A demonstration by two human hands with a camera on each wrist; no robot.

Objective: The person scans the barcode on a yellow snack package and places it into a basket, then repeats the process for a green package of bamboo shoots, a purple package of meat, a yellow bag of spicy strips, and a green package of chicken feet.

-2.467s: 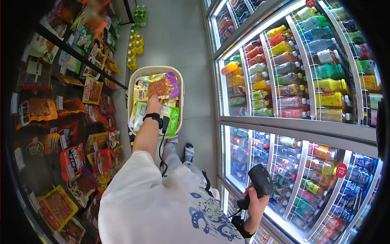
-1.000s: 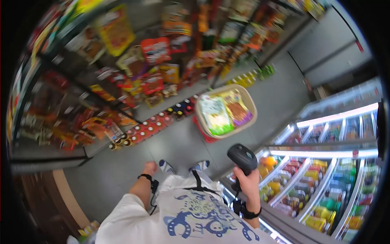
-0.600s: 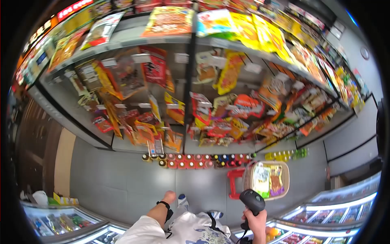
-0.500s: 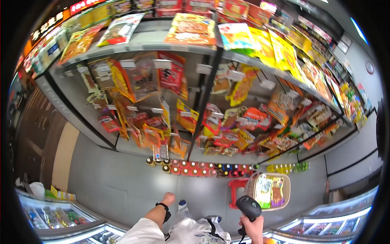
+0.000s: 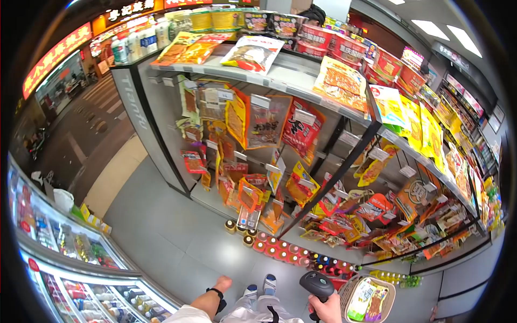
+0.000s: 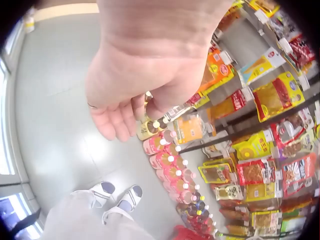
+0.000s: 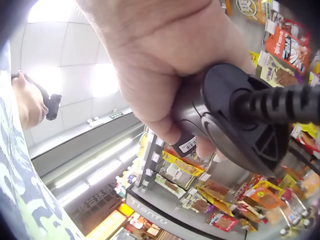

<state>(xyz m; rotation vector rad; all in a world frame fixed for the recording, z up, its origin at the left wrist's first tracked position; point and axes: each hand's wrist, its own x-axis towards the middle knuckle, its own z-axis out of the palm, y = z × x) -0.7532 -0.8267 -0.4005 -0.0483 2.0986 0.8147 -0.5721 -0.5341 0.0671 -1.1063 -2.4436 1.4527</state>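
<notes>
My right hand (image 5: 327, 309) grips the handle of a black barcode scanner (image 5: 316, 285), its head pointing forward. In the right wrist view, fingers wrap the scanner (image 7: 225, 110) and its ribbed cable end faces the camera. My left hand (image 5: 222, 282) hangs low over the floor in front of the body, holding nothing. Loosely bent fingers (image 6: 117, 120) show in the left wrist view. To the right of the scanner is a beige basket (image 5: 390, 307) with a green-and-white packet (image 5: 360, 301) and a purple-edged packet (image 5: 377, 302) inside.
A shelf rack (image 5: 161, 145) hung with snack packets stands ahead. Red-labelled bottles (image 5: 274, 249) line its foot, with yellow bottles (image 5: 388, 277) further right. Lit drink fridges (image 5: 81, 269) stand at left. A doorway opens to the street (image 5: 91, 124).
My left hand has left the packets in the basket and dropped to the side. The view has swung round to the snack rack and doorway. My right hand still holds the scanner.
</notes>
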